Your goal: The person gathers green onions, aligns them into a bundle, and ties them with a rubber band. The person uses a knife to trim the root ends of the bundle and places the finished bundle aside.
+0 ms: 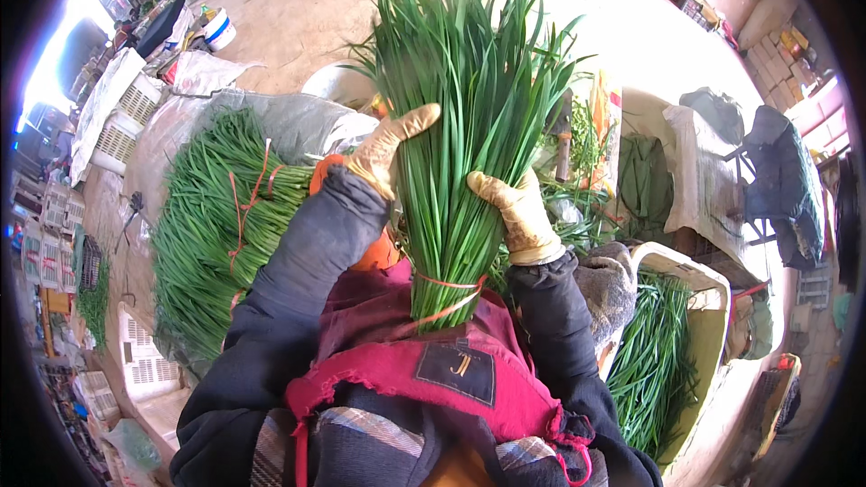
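Between my two gloved hands stands a large bunch of Chinese chives (453,203), leaf tips pointing away from me and cut ends towards my red apron (379,372). A red tie (450,282) goes round its lower stems. My left hand (385,149) grips the bunch's left side, its thumb lying along the leaves. Lower down on the right, my right hand (517,213) clasps the other side, thumb across the front. The fingers of both hands are partly hidden behind the leaves. Both gloves are pale yellow and soiled.
Tied chive bunches (216,216) are heaped at left on plastic sheeting (277,122). At right, a pale plastic crate (710,352) holds loose chives (649,352). Leaf scraps (575,216) and a tool handle (563,155) lie beyond my right hand. An empty-looking white crate (149,365) is at lower left.
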Demonstrator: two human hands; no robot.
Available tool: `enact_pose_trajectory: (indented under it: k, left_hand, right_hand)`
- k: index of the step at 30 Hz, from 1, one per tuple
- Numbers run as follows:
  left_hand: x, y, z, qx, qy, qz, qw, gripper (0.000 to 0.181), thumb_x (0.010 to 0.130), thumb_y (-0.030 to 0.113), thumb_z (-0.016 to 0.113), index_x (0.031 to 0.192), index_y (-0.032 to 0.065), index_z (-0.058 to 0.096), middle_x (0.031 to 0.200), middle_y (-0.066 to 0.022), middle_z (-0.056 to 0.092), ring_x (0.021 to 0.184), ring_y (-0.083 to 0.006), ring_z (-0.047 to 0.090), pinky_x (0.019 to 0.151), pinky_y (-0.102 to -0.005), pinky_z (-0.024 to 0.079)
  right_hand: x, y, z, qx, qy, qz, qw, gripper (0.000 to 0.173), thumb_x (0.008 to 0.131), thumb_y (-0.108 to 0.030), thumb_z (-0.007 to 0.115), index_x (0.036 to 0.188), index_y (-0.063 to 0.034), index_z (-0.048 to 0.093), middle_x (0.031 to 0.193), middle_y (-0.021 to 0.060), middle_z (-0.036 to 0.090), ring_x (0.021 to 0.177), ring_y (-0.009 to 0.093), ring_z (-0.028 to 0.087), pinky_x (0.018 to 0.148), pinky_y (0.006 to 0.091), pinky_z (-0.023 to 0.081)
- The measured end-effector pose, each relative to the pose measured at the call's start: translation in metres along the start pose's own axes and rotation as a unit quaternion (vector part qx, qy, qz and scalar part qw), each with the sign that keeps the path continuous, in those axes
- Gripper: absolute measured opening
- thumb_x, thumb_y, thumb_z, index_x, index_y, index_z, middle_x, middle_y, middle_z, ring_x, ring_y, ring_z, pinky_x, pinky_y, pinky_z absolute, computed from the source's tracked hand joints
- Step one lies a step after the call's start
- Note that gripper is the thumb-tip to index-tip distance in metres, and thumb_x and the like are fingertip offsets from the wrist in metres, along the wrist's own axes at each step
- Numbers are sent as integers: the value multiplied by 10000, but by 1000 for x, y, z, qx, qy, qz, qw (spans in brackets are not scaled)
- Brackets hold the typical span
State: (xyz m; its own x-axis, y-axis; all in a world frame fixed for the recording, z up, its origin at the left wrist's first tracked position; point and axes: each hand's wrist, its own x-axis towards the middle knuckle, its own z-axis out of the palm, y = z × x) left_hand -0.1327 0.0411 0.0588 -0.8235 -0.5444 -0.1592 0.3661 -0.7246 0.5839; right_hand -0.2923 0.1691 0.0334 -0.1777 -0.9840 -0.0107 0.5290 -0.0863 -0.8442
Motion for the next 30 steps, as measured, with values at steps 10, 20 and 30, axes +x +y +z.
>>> enact_pose_trajectory:
  k: [10, 20, 30]
  left_hand:
    - [27, 60, -1, 54, -166, 55, 983, 528, 851, 353, 737, 1254, 42, 597, 1125, -117, 692, 961, -236, 694, 845, -407, 583]
    - [34, 111, -6, 159, -164, 129, 965, 576, 791, 365, 756, 1245, 44, 605, 1118, -102, 690, 941, -215, 680, 844, -352, 566]
    - [-49, 187, 40, 260, -95, 231, 933, 392, 893, 214, 647, 1222, 7, 600, 1134, -137, 669, 1000, -241, 670, 864, -377, 573]
  right_hand:
    - [15, -7, 9, -19, -93, 62, 994, 527, 818, -55, 734, 1304, -52, 530, 1117, 47, 656, 946, 164, 649, 839, 334, 545]
    - [41, 1, 21, -10, -236, 112, 965, 517, 761, -10, 742, 1252, -44, 585, 1060, 5, 660, 923, 120, 616, 826, 287, 499]
    - [78, -23, 59, -71, -224, 44, 971, 638, 838, -67, 713, 1412, -28, 440, 1277, 104, 584, 1138, 172, 563, 974, 326, 466]
